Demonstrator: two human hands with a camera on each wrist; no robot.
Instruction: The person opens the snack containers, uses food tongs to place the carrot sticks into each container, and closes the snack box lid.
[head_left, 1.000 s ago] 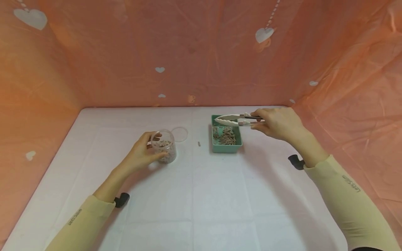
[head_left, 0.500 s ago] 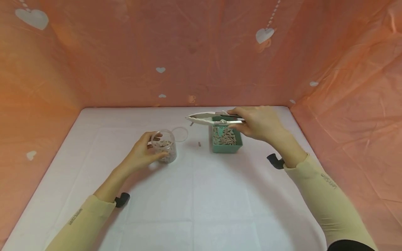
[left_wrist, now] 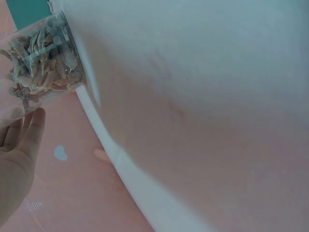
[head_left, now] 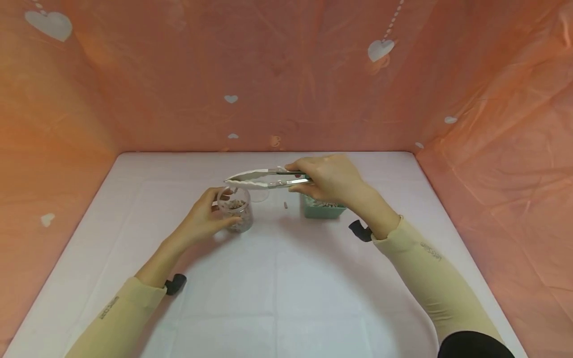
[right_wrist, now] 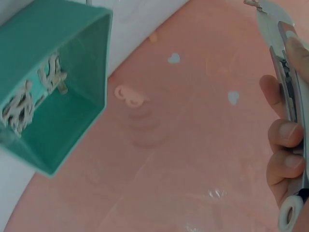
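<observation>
My left hand (head_left: 199,219) holds a clear plastic jar (head_left: 245,220) upright on the white cloth, thumb and fingers curled round its sides. Small grey-brown dried strips (left_wrist: 43,63) partly fill it. My right hand (head_left: 333,181) grips white-tipped metal tongs (head_left: 252,185), whose tips are above the jar's mouth. A small brown piece (right_wrist: 252,3) is pinched at the tips in the right wrist view. Below the right hand stands a green box (head_left: 323,213) with more strips (right_wrist: 19,108) inside; the hand and tongs hide much of it in the head view.
One loose strip (head_left: 285,205) lies on the cloth between jar and box. A clear round lid (head_left: 261,197) lies flat behind the jar, partly covered by the tongs. An orange curtain with hearts (head_left: 286,89) rises behind and beside the table.
My right hand has carried the tongs leftward from above the green box to above the jar, with a small strip at the tips. My left hand and the jar have stayed in place.
</observation>
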